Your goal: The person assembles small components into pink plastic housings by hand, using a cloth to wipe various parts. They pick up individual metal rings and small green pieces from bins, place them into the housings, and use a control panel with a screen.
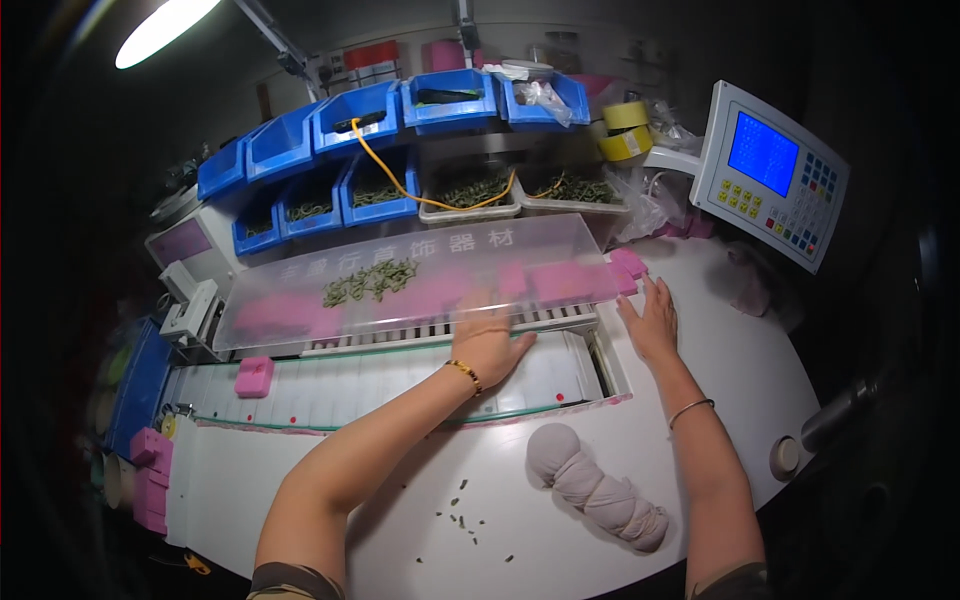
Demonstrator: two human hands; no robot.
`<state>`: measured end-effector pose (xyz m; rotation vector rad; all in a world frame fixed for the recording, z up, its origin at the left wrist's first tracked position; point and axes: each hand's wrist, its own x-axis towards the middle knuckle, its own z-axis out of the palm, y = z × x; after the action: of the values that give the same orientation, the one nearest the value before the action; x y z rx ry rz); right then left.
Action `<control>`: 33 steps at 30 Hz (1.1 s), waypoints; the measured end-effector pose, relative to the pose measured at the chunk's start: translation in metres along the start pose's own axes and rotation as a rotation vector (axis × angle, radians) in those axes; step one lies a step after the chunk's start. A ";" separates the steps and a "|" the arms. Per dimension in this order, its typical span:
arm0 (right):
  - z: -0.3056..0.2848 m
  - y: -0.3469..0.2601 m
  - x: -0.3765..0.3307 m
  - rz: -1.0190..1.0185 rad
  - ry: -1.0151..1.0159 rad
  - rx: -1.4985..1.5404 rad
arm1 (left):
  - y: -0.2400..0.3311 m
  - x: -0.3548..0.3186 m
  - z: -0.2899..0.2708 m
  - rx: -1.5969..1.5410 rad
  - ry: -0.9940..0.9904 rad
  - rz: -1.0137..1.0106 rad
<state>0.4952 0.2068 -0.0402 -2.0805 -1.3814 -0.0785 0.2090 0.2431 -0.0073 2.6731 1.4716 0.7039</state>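
Note:
My left hand [487, 342] reaches over the white conveyor belt [400, 385], its fingers passing behind a frosted clear cover [450, 255]. The thumb sticks out to the right; the fingers look stretched, blurred through the plastic, and I make out nothing held. Pink blocks [560, 283] show dimly behind the cover, and a heap of small green twisted pieces [370, 283] lies at it. My right hand [652, 320] is open, fingers spread, beside small pink blocks [628, 265] at the cover's right end. One pink block with recesses [254, 377] sits on the belt's left part.
A wrapped grey cloth bundle [597, 487] and scattered green bits [460, 520] lie on the white table in front. Blue bins [450, 110] and grey trays [575, 207] of green pieces stand behind. A control panel [772, 170] with a blue screen stands at right; pink blocks [152, 480] at left.

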 end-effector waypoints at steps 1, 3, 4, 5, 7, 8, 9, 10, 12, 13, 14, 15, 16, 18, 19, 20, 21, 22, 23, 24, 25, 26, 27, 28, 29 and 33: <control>0.003 0.001 0.005 -0.010 0.009 0.006 | 0.006 0.011 0.001 -0.027 -0.010 0.041; 0.008 0.004 0.012 -0.012 0.014 -0.004 | 0.014 0.030 0.012 -0.058 0.030 0.086; 0.010 0.004 0.016 -0.019 0.016 -0.007 | 0.014 0.039 0.015 -0.064 0.031 0.091; 0.012 0.002 0.018 -0.017 0.030 0.001 | 0.013 0.049 0.015 -0.068 -0.003 0.059; 0.017 0.005 0.027 -0.022 0.037 -0.011 | 0.011 0.064 0.016 -0.072 -0.037 0.028; 0.019 0.006 0.031 -0.028 0.038 -0.019 | 0.010 0.069 0.016 -0.059 -0.068 0.021; 0.021 0.008 0.035 -0.025 0.037 -0.018 | 0.009 0.073 0.016 -0.045 -0.098 0.012; 0.022 0.009 0.039 -0.036 0.039 -0.031 | 0.008 0.077 0.016 -0.029 -0.128 0.002; 0.026 0.010 0.047 -0.047 0.036 -0.039 | 0.010 0.081 0.015 -0.014 -0.155 0.006; 0.028 0.012 0.052 -0.068 0.047 -0.032 | 0.013 0.081 0.016 0.007 -0.188 0.007; 0.030 0.013 0.057 -0.089 0.058 -0.024 | 0.016 0.082 0.016 0.027 -0.219 0.007; 0.031 0.013 0.062 -0.089 0.054 -0.022 | 0.018 0.082 0.016 0.029 -0.222 0.004; 0.031 0.013 0.066 -0.102 0.061 -0.010 | 0.020 0.083 0.015 -0.014 -0.226 0.014; 0.034 0.008 0.073 -0.123 0.059 0.012 | 0.014 0.084 0.025 -0.050 -0.230 0.009; 0.034 0.004 0.076 -0.130 0.047 0.009 | 0.006 0.087 0.038 -0.047 -0.162 0.094; 0.033 0.003 0.078 -0.132 0.037 -0.001 | 0.007 0.089 0.040 -0.050 -0.097 0.186; 0.033 0.001 0.078 -0.134 0.034 0.000 | 0.007 0.090 0.043 -0.050 -0.098 0.182; 0.032 0.000 0.079 -0.136 0.045 -0.007 | 0.008 0.092 0.044 -0.074 -0.117 0.176; 0.030 -0.002 0.080 -0.139 0.059 -0.015 | 0.012 0.094 0.042 -0.100 -0.133 0.171; 0.030 -0.002 0.081 -0.144 0.061 -0.015 | 0.016 0.095 0.041 -0.100 -0.128 0.169; 0.030 -0.001 0.080 -0.141 0.072 -0.011 | 0.022 0.097 0.038 -0.085 -0.148 0.134; 0.030 0.001 0.080 -0.138 0.084 -0.007 | 0.027 0.098 0.036 -0.069 -0.167 0.100; 0.028 0.003 0.079 -0.145 0.090 -0.007 | 0.032 0.096 0.034 -0.068 -0.158 0.099; 0.025 0.006 0.077 -0.132 0.094 0.012 | 0.038 0.091 0.031 -0.059 -0.139 0.166; 0.020 0.010 0.072 -0.118 0.098 0.031 | 0.045 0.085 0.028 -0.050 -0.121 0.233; 0.003 0.031 0.047 -0.157 0.126 0.008 | 0.070 0.060 0.026 -0.151 -0.209 0.178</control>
<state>0.5413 0.2386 -0.0397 -1.9226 -1.4624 -0.2645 0.3028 0.2573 0.0071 2.6866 1.0974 0.5006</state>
